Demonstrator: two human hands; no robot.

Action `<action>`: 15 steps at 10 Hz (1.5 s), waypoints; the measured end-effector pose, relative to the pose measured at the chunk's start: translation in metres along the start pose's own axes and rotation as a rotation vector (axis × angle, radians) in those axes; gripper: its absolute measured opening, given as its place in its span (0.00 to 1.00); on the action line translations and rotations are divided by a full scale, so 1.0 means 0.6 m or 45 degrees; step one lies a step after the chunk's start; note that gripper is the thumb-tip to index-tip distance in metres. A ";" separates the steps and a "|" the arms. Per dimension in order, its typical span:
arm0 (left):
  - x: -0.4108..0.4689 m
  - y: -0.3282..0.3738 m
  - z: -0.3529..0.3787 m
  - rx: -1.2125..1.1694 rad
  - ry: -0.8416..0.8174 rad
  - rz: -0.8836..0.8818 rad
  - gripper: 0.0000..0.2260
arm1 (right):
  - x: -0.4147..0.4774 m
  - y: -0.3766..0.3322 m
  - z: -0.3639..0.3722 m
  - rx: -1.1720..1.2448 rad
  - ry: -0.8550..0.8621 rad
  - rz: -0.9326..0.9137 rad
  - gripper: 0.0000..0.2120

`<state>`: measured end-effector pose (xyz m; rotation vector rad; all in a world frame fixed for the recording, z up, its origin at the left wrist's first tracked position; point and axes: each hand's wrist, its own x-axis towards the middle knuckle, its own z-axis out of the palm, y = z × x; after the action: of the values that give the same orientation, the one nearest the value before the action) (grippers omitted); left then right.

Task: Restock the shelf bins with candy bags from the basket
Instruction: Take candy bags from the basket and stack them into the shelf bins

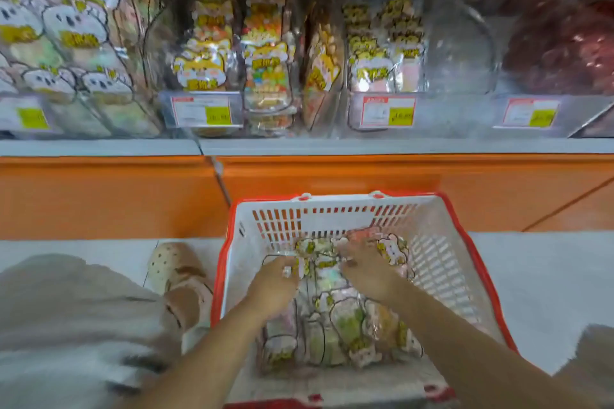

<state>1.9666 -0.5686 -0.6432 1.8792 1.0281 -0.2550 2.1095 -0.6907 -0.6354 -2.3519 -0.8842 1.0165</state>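
A white basket with a red rim stands on the floor below the shelf and holds several clear candy bags with cartoon animal labels. Both of my hands are down inside it. My left hand has its fingers curled on the edge of a candy bag at the top of the pile. My right hand grips another bag with a bear label at the far side of the pile. Above, clear shelf bins hold rows of similar bags.
An orange shelf base runs behind the basket. Price tags hang on the bin fronts. One bin right of centre looks nearly empty; dark red packets fill the far right one. My knee and sandalled foot are left of the basket.
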 end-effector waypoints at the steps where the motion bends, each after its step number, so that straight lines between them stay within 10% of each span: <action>1: 0.023 -0.056 0.026 -0.052 -0.049 -0.141 0.18 | 0.035 0.031 0.090 0.054 -0.344 0.146 0.22; 6: 0.062 -0.096 0.039 -0.664 0.188 -0.646 0.21 | 0.117 0.032 0.225 -0.411 -0.500 0.074 0.40; 8: 0.057 -0.095 0.045 -0.655 0.093 -0.607 0.23 | 0.088 0.040 0.176 0.042 -0.523 0.073 0.21; 15: 0.028 -0.066 0.030 -0.919 0.036 -0.303 0.15 | 0.039 0.111 0.075 1.321 -0.046 0.405 0.09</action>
<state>1.9518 -0.5659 -0.6873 1.1154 1.1673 0.0159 2.1132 -0.7155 -0.7150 -1.5732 0.0774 1.2310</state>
